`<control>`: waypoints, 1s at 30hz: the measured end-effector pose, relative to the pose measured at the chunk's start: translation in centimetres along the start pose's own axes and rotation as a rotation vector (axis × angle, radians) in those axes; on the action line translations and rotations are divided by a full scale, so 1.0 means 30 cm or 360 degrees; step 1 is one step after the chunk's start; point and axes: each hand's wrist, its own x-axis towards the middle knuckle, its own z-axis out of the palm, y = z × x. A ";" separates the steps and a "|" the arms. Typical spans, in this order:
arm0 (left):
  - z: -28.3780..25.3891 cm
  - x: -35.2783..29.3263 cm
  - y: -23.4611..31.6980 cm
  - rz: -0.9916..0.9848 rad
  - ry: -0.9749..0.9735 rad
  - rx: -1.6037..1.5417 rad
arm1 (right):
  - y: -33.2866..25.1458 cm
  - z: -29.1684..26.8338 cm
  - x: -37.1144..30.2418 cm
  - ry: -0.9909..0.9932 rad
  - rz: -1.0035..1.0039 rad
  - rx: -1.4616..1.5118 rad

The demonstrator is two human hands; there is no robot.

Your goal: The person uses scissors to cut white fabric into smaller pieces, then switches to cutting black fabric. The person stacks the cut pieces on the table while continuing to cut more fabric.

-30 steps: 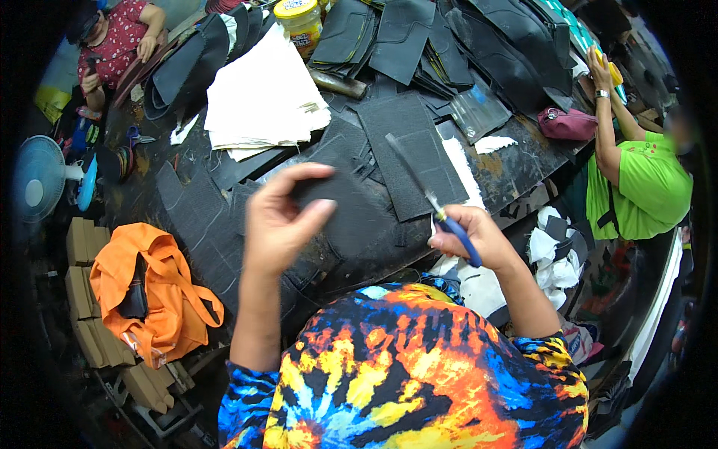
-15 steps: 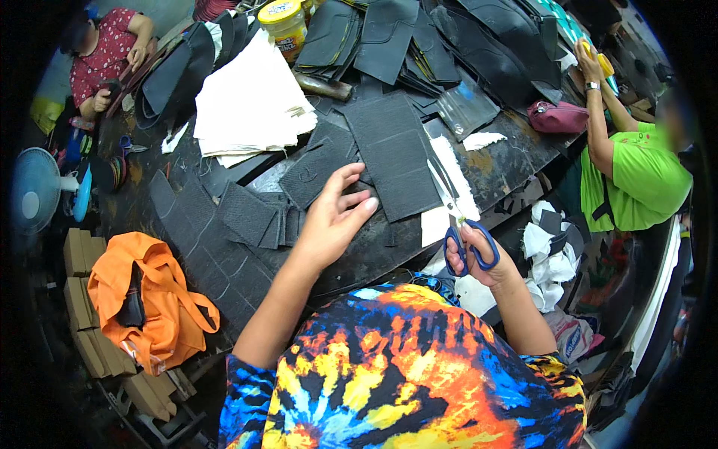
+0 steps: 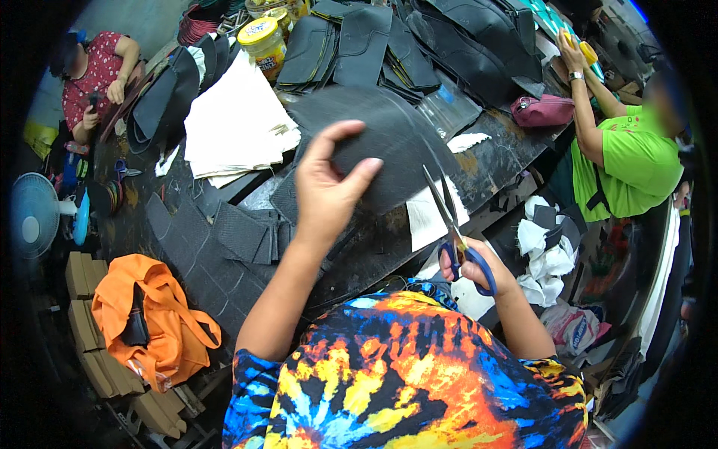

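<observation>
My left hand is over the near left part of a black textured sheet, thumb and forefinger spread apart in a C. The sheet is smeared by motion, and whether hidden fingers touch it I cannot make out. In my right hand are scissors with blue handles, fingers through the loops. Their blades stand parted and point away from me, over a white sheet at the table's near edge. Cut black pieces lie left of my left hand, beside a larger marked black sheet.
A white stack lies at the back left, near a yellow-lidded jar. Black cut panels fill the back. An orange bag and a fan are at left. One person works at right, another at far left.
The black sheet has turned and is now blurred. My left hand has shifted up and left over it. The scissor blades are spread wider, and the whole view has shifted slightly.
</observation>
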 end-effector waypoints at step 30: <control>-0.180 -0.085 0.089 -0.0157 -0.0121 -0.0055 | -0.104 0.149 0.171 0.0062 0.0092 -0.0394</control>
